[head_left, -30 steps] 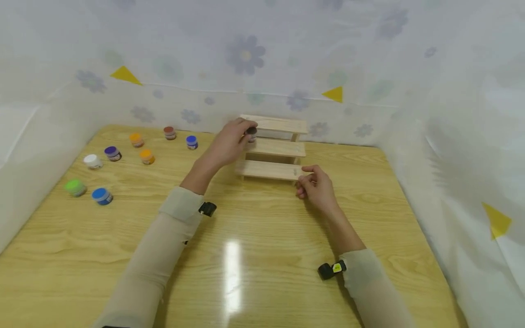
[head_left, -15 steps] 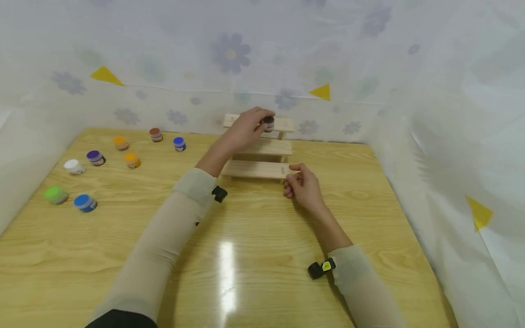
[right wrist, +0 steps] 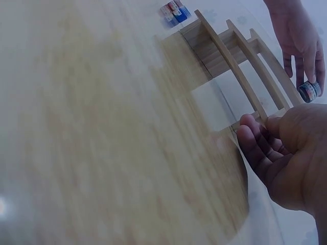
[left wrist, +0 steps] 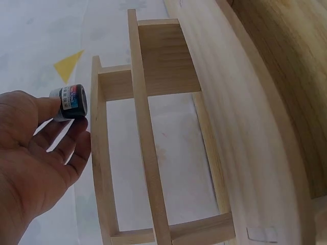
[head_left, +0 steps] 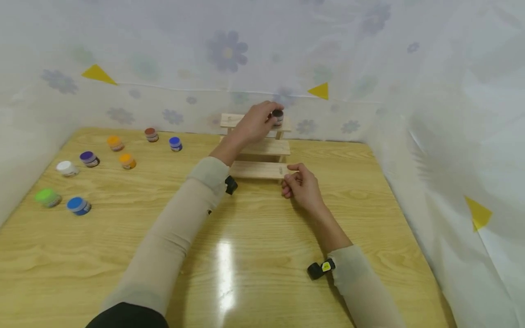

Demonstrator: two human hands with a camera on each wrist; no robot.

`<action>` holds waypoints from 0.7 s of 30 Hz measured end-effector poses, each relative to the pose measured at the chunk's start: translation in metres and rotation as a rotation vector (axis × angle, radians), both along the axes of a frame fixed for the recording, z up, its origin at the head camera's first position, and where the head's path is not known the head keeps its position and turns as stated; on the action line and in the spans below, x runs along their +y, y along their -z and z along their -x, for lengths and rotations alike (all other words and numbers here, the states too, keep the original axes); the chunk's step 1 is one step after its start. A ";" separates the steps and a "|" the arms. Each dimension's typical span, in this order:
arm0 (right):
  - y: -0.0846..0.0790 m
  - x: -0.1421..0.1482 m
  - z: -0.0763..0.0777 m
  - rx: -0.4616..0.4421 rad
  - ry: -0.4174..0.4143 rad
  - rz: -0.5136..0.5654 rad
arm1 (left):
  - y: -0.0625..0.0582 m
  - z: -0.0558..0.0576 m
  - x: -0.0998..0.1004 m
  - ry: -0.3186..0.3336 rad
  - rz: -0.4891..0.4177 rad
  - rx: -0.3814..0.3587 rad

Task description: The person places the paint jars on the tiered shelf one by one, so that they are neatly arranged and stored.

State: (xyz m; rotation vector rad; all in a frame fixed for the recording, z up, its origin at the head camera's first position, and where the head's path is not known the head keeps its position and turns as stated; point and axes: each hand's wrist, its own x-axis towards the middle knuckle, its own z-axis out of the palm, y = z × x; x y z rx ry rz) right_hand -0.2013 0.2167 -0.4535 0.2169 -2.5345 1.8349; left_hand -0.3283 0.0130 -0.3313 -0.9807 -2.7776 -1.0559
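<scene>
A small paint jar [head_left: 278, 117] with a dark lid is pinched between the thumb and fingers of my left hand [head_left: 255, 124]. It is at the right end of the top board of a three-step wooden rack [head_left: 259, 170]. In the left wrist view the labelled jar [left wrist: 71, 102] is beside the top board's edge; I cannot tell whether it touches the board. My right hand [head_left: 305, 187] grips the right end of the lowest board, thumb and curled fingertips at its corner. The left forearm and hand cover part of the rack in the head view.
Several paint jars stand on the left of the wooden table [head_left: 262, 273], among them a blue one [head_left: 79, 206], a green one [head_left: 48, 198] and a white one [head_left: 67, 168]. Behind the rack hangs a flowered white sheet [head_left: 172, 54] with yellow triangles.
My left hand has carried the dark jar rightward and up, from the rack's left side to the top board's right end. The right hand stays at the lowest board. The head view has shifted slightly.
</scene>
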 end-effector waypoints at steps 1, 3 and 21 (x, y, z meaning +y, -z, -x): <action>0.000 0.000 0.000 0.002 -0.001 0.004 | -0.001 0.001 0.000 -0.002 0.001 0.001; -0.001 -0.001 -0.001 0.004 -0.004 0.010 | -0.002 0.001 0.001 -0.003 -0.001 0.001; -0.004 -0.001 -0.003 0.007 -0.013 -0.012 | 0.010 0.002 0.002 -0.039 0.004 -0.114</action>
